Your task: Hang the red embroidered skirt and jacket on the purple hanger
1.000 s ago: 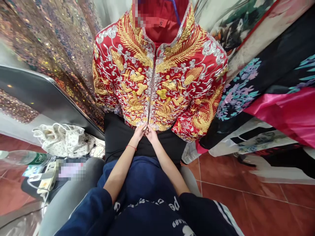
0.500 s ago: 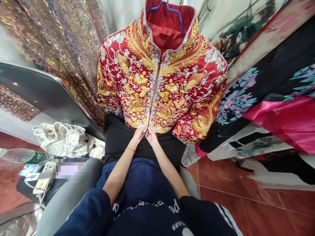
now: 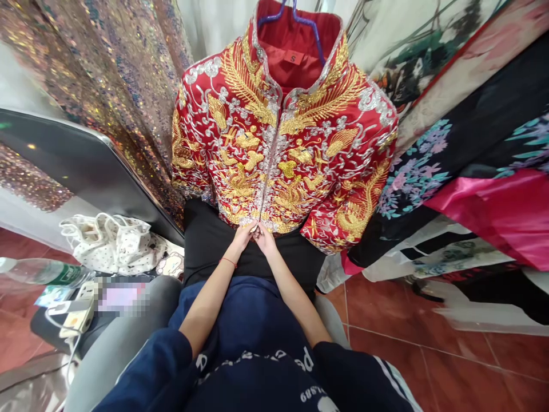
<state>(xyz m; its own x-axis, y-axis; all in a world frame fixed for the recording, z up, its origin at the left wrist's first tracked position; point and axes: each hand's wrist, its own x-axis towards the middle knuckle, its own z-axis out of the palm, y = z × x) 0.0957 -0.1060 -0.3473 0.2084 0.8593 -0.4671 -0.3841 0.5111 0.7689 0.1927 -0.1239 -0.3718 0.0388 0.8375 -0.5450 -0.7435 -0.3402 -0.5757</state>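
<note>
A red jacket with gold and silver embroidery hangs in front of me on a purple hanger. It has a stand-up collar and a red size tag marked S inside the neck. At the bottom of its front opening, both my hands meet at the hem. My left hand is closed on the left front corner of the jacket. Close beside it, my right hand has its fingers pinched at the other side of the opening. What lies between the fingertips is too small to make out. Black cloth lies beneath the hem.
A sequined cloth hangs at the left behind a dark glossy panel. Below are a spotted white cloth bag, a plastic bottle and a power strip. Pink satin and floral black fabric hang at the right.
Both hands stay at the jacket's hem with only slight finger movement. The whole view has shifted very slightly.
</note>
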